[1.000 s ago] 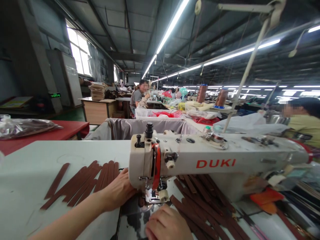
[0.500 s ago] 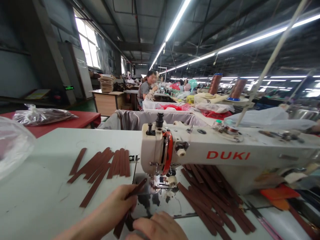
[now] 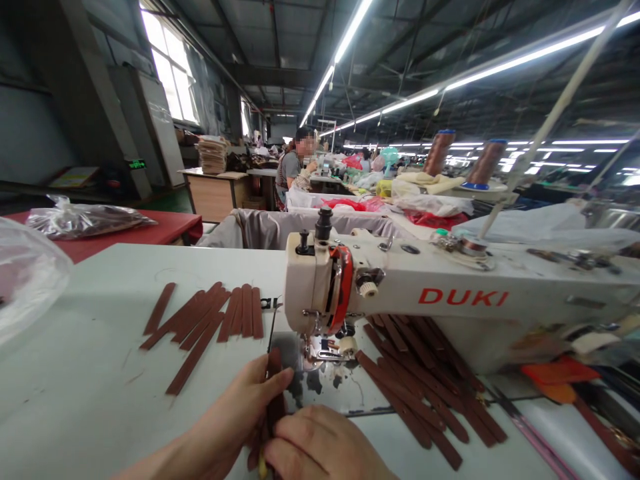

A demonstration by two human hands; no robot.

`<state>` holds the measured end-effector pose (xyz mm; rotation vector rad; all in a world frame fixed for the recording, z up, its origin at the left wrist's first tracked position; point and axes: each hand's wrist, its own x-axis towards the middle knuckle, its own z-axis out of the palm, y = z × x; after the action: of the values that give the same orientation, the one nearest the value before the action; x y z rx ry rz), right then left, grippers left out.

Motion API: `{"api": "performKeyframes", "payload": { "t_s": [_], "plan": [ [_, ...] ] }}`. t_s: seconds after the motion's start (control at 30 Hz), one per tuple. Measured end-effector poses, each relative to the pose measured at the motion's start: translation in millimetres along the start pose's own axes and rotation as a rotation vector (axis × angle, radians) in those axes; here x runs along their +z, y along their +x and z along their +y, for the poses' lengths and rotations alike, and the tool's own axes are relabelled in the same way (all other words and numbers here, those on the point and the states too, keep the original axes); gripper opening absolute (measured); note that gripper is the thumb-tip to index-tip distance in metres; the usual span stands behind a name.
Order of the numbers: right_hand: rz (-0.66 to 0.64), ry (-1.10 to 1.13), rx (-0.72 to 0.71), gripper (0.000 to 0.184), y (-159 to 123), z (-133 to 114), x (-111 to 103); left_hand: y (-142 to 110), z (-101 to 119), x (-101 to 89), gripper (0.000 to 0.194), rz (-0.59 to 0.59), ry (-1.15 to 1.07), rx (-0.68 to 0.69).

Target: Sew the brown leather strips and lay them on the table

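My left hand (image 3: 235, 417) grips a brown leather strip (image 3: 274, 390), thumb on top, just in front of the presser foot (image 3: 325, 348) of a white DUKI sewing machine (image 3: 450, 293). Beside it my right hand (image 3: 323, 447) pinches the near end of the same strip at the bottom edge of the view. On the white table (image 3: 90, 393), to the left of the machine head, lies a fan of several brown strips (image 3: 210, 323). Under the machine arm, at the right, a larger pile of brown strips (image 3: 420, 383) is spread out.
A clear plastic bag (image 3: 25, 280) bulges at the left edge. A red table (image 3: 150, 233) with a bagged bundle stands behind. Two thread cones (image 3: 463, 160) rise beyond the machine. Orange pieces (image 3: 560, 373) lie at right. A seated person (image 3: 295, 170) works in the background.
My left hand drew back from under the machine head with a strip. Both hands now hold it nearer to me, and it has turned more upright. The view shifted left and down.
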<state>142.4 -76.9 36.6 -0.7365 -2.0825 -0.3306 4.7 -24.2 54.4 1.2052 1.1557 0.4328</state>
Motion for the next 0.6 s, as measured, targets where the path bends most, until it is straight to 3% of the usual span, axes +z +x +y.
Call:
{"api": "performKeyframes", "payload": {
  "t_s": [0.1, 0.17, 0.23, 0.3, 0.43, 0.5, 0.6],
  "plan": [
    [-0.121, -0.018, -0.021, 0.043, -6, 6, -4, 1, 6, -9.0, 0.049, 0.024, 0.117, 0.032],
    [-0.192, -0.047, -0.004, 0.041, -12, 13, -7, 0, 8, -20.6, 0.034, 0.121, 0.285, 0.162],
    [-0.216, -0.057, 0.018, 0.042, -19, 20, -8, -1, 5, -30.2, 0.022, 0.283, 0.587, 0.439],
    [-0.215, -0.044, 0.044, 0.044, -24, 24, -7, -2, -3, -32.6, 0.025, 0.408, 0.902, 0.77],
    [-0.243, -0.053, 0.096, 0.035, -31, 28, -1, 1, -25, -20.3, 0.042, 0.383, 1.225, 1.2],
    [-0.247, -0.057, 0.103, 0.03, -33, 29, 2, 5, -31, -15.3, 0.046, 0.328, 1.343, 1.301],
    [-0.2, -0.051, 0.101, 0.03, -34, 31, 6, 12, -31, -14.4, 0.043, 0.271, 1.421, 1.325]
  ]
}}
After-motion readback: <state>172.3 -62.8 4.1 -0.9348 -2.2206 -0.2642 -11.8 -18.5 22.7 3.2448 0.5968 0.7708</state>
